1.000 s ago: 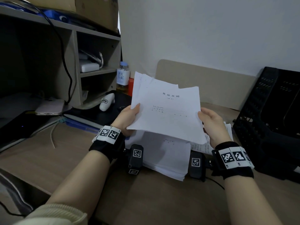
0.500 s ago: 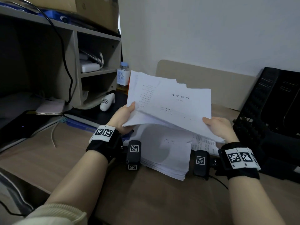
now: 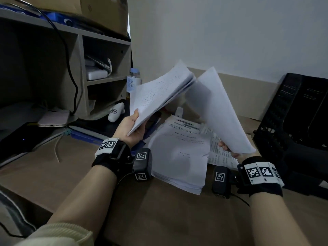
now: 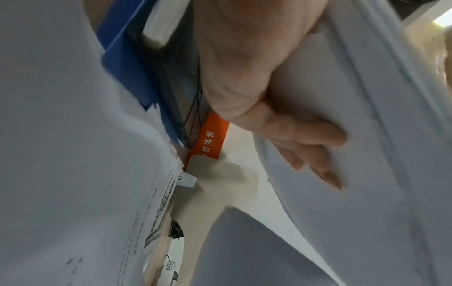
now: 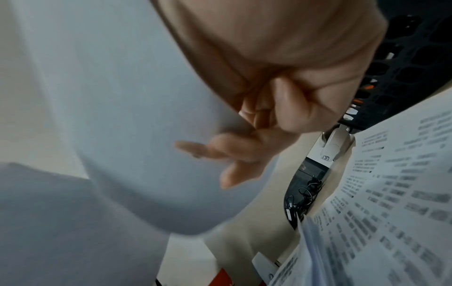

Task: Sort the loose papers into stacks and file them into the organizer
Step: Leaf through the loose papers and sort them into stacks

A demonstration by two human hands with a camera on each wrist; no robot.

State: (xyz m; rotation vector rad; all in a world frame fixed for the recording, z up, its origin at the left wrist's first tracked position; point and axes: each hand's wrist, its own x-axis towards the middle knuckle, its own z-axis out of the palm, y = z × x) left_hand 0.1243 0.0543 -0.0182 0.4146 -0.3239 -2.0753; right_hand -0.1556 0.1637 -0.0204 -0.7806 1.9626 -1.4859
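Papers (image 3: 179,153) mid-sort: bundle (image 3: 159,93) gripped by left hand (image 3: 132,127), sheet (image 3: 220,112) pinched by right hand (image 3: 228,148), organizer (image 3: 291,121) at right unfilled.

Your head camera looks forward and down across the desk (image 3: 159,219), far enough back to take in both forearms. Your left wrist camera sits close under the left hand (image 4: 257,77), facing along its fingers. Your right wrist camera does likewise under the right hand (image 5: 281,67). All three share the papers lying on the desk (image 3: 181,153).
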